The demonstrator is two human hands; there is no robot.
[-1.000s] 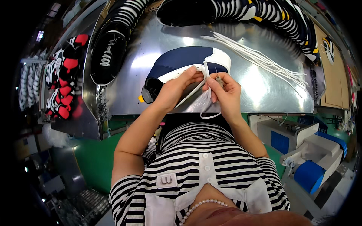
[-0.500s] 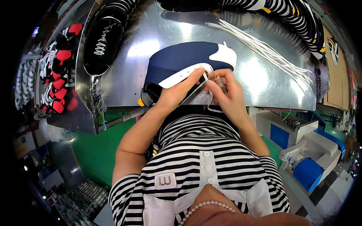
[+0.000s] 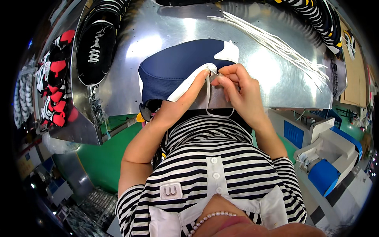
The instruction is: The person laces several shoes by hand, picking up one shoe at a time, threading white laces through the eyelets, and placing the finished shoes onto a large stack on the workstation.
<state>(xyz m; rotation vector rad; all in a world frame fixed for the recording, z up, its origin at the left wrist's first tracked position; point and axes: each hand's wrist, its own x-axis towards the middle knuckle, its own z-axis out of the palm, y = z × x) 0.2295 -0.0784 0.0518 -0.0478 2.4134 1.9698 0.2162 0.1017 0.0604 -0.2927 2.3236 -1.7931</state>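
Note:
A navy shoe upper point(image 3: 177, 59) with white trim lies across the metal table's near edge. My left hand point(image 3: 185, 93) is closed on its white eyelet strip point(image 3: 191, 81), thumb up near the strip's right end. Just to the right, my right hand point(image 3: 239, 87) pinches the tip of a white shoelace point(image 3: 208, 94) close to that end. The rest of this lace hangs in a loop below the table edge. Whether the tip sits inside an eyelet is too small to tell.
A bundle of white laces point(image 3: 272, 43) lies on the metal table point(image 3: 260, 75) at the right. Black laced shoe uppers point(image 3: 94, 51) stand in a row at the left, with red, white and black uppers point(image 3: 58, 79) beyond. Striped black-and-white uppers point(image 3: 316, 27) line the far right. A blue-and-white machine point(image 3: 323, 173) stands lower right.
The upper and my left hand have shifted slightly left in view. My right hand has drawn away a little to the right, and the lace loop now hangs in the open between my hands.

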